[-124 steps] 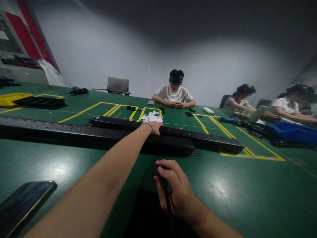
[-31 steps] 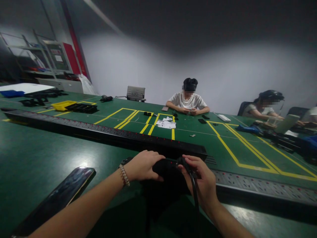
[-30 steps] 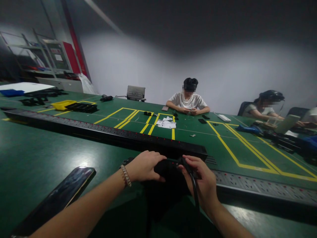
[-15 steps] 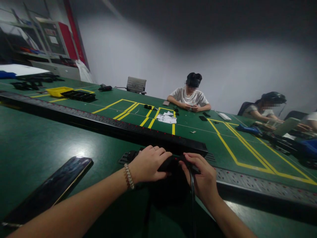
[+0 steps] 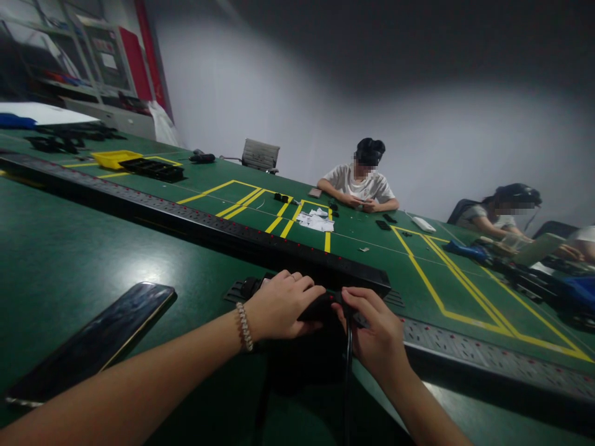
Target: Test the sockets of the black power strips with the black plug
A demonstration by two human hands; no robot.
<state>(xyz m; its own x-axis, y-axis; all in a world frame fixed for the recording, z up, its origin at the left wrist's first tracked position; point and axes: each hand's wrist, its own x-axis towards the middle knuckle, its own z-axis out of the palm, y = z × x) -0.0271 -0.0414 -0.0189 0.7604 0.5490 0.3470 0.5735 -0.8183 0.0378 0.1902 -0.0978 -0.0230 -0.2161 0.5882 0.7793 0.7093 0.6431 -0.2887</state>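
Observation:
My left hand (image 5: 284, 308) is closed over a rounded black device (image 5: 320, 307) in front of the black bar. A small red spot shows on the device's right end. My right hand (image 5: 375, 327) pinches the end of a black cable (image 5: 348, 371) against that end of the device. From these fingers the cable hangs down toward me. Whether its plug sits in the device is hidden by the fingers. Behind my left hand lies a dark part with a round knob (image 5: 250, 287), partly covered.
Long black perforated bars (image 5: 209, 228) cross the green table (image 5: 195, 291). A phone (image 5: 93, 341) lies at left. Farther off are a yellow tray (image 5: 115, 159), a black tray (image 5: 153, 169) and white papers (image 5: 316, 220). One person (image 5: 356, 183) sits opposite, others at right.
My right hand has shifted slightly left, closer to the device, and the cable's hanging part has swung left. My left hand keeps its hold. The view has tilted a little.

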